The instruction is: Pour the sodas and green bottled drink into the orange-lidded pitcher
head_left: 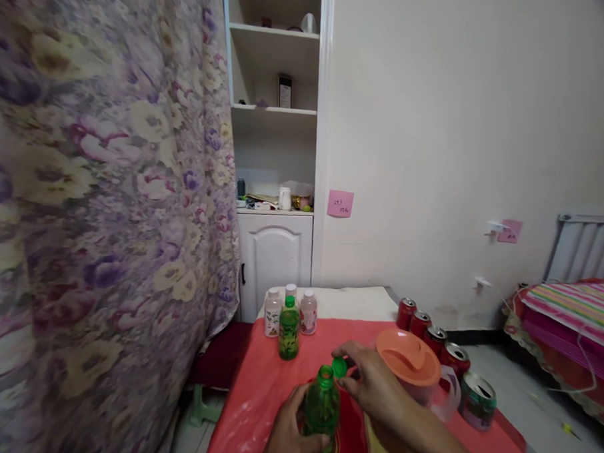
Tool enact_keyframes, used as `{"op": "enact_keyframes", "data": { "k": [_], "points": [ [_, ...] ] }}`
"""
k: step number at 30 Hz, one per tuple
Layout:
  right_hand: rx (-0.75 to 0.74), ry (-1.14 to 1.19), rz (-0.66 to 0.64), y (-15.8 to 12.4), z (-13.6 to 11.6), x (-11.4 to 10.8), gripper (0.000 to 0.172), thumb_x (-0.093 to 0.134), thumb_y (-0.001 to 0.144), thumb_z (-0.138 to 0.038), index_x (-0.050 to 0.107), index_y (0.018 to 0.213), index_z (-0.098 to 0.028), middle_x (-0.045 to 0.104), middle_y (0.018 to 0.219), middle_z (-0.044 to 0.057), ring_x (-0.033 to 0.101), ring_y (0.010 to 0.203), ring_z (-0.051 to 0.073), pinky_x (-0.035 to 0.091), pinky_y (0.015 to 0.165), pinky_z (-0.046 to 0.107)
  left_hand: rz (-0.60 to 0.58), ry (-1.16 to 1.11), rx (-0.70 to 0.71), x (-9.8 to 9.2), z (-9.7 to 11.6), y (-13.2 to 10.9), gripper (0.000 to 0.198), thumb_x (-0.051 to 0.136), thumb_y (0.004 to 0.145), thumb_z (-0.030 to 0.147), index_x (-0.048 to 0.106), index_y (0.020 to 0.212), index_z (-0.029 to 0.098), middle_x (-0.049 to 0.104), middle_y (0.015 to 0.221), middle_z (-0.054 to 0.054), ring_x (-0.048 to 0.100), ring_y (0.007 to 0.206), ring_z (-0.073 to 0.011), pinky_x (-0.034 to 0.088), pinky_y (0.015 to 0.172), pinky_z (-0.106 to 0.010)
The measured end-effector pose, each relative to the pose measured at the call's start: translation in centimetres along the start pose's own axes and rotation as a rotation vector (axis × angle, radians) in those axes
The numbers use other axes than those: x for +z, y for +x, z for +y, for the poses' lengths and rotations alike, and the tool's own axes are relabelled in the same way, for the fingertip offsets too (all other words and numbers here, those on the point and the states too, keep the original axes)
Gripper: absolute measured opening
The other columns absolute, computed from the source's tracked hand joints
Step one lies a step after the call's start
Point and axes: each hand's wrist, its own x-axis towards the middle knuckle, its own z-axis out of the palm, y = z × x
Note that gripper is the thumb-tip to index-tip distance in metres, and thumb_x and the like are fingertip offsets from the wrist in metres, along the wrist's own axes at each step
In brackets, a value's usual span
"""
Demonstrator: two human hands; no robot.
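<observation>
My left hand (291,430) is wrapped around a green plastic bottle (322,406), whose neck is uncovered. Close beside that neck, my right hand (371,377) pinches a green bottle cap (339,367) between thumb and fingers, apart from the bottle. Under the hands lies something red (351,425), partly hidden by the bottle and right arm. A pitcher with an orange lid (408,357) stands just right of my right hand, its clear handle (447,394) facing right. Farther back, a second green bottle (288,330) stands upright with its cap on.
Several clear bottles with white caps (308,313) stand behind the second green bottle. Along the table's right edge runs a row of drink cans (455,361), mostly red, with a green one (478,400) nearest. A red cloth (249,402) covers the table. A floral curtain (105,195) hangs at left.
</observation>
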Motion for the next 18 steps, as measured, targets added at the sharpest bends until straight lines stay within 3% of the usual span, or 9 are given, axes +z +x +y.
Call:
{"op": "enact_keyframes", "data": {
  "k": [5,10,15,18],
  "points": [
    [-0.007,0.092,-0.042,0.5,0.0,-0.4,0.044,0.063,0.069,-0.006,0.069,0.110,-0.018,0.074,0.104,0.008,0.070,0.089,0.022,0.053,0.081,0.033,0.005,-0.003,-0.021,0.4,0.6,0.0,0.064,0.081,0.050,0.024,0.062,0.111,0.015,0.072,0.104,-0.009,0.064,0.099,-0.0312,0.047,0.087,-0.037],
    [0.023,0.148,-0.126,0.9,-0.2,-1.3,0.041,0.067,0.067,-0.007,0.067,0.107,-0.018,0.068,0.077,0.000,0.065,0.069,0.017,0.047,0.062,0.026,0.002,-0.035,-0.011,0.4,0.3,-0.1,0.061,0.078,0.050,0.020,0.062,0.108,0.016,0.072,0.106,-0.008,0.064,0.101,-0.0315,0.047,0.088,-0.038],
    [-0.052,0.126,-0.168,1.6,-0.7,-2.3,0.038,0.069,0.066,-0.007,0.070,0.101,-0.021,0.071,0.098,0.002,0.066,0.084,0.018,0.051,0.071,0.027,-0.007,-0.068,-0.012,0.3,-0.2,0.0,0.062,0.080,0.050,0.018,0.063,0.109,0.018,0.071,0.108,-0.006,0.064,0.104,-0.0323,0.046,0.092,-0.039],
    [-0.092,0.028,-0.240,2.2,-1.1,-2.9,0.040,0.072,0.068,-0.008,0.072,0.105,-0.022,0.073,0.097,0.003,0.064,0.080,0.017,0.051,0.070,0.027,-0.011,-0.089,-0.005,0.2,-0.4,0.1,0.062,0.080,0.050,0.017,0.064,0.110,0.020,0.071,0.108,-0.005,0.064,0.105,-0.0323,0.047,0.092,-0.040]
  ]
}}
